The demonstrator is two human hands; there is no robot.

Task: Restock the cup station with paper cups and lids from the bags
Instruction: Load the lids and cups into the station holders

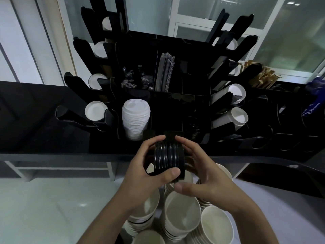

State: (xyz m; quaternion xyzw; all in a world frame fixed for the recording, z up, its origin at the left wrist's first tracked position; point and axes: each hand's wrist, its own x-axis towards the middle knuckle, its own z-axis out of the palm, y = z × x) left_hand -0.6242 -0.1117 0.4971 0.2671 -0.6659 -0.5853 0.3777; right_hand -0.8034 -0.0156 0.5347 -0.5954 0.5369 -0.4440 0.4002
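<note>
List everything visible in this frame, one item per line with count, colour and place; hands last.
black lids: one stack, black, held on its side between both hands, before the organizer.
white lids: one stack, white, organizer's front-left compartment.
organizer: one, black, on the dark counter.
racked cups: several, white, lying in the side racks.
loose cup stacks: several, off-white, below the hands.
brown sticks: one bundle, brown, right of the organizer.
left hand: grip on the black lids.
right hand: steadies the same stack.
</note>
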